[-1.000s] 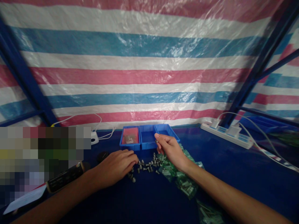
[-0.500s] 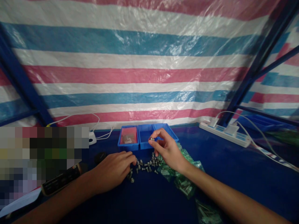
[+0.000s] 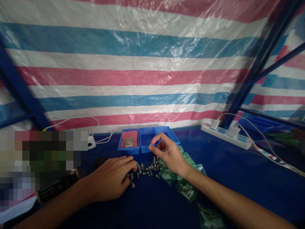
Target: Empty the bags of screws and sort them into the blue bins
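Observation:
Between the thumb and forefinger of my right hand point(image 3: 169, 156) is a small metal screw point(image 3: 152, 145), held up in front of the blue bins. My left hand point(image 3: 111, 176) rests low on the table at the left end of a scatter of loose screws point(image 3: 149, 170). Its fingers are bent downward and the thumb stands apart from them; some screws lie right by the fingertips, partly covered. Green plastic bags point(image 3: 187, 189) of metal parts lie beneath and beside my right wrist.
One blue bin point(image 3: 119, 149) contains a pink piece and a clear bag; beside it stands a divided blue bin point(image 3: 175, 136). A white power strip point(image 3: 226, 136) with cables lies at the right. At the left are a dark box point(image 3: 58, 186) and a white device point(image 3: 91, 143).
The view has shifted slightly. My right hand still pinches the screw, now a little lower near the bin's front. My left thumb has drawn away from its fingers, showing more screws.

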Tool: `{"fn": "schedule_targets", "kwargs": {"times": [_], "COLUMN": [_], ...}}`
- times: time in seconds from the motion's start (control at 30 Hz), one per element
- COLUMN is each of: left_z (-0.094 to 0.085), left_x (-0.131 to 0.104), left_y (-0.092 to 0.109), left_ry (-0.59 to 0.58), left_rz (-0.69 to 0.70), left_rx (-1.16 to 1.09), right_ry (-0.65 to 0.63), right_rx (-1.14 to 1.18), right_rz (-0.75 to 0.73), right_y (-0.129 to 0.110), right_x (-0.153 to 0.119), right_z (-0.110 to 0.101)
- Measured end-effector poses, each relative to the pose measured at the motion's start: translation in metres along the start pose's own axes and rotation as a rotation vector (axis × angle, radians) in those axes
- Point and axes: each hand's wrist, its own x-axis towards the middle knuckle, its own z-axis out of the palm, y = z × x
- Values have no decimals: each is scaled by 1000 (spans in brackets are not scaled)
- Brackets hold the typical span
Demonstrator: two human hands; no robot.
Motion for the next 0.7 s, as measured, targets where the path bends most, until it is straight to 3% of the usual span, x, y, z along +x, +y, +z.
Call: {"fn": "schedule_targets", "kwargs": {"times": [0.37,0.7], "left_z": [2,-2], "left_x": [0,3], "left_y": [-2,0], "left_ry": [-16,-38], "left_rz": [10,-35], "left_rx": [-3,-69], "right_ry": [-66,-69], "right_rx": [120,198], "right_rz": [43,-27], "right_y": [0,2], "right_x": [-1,2], "right_z": [2,2]}}
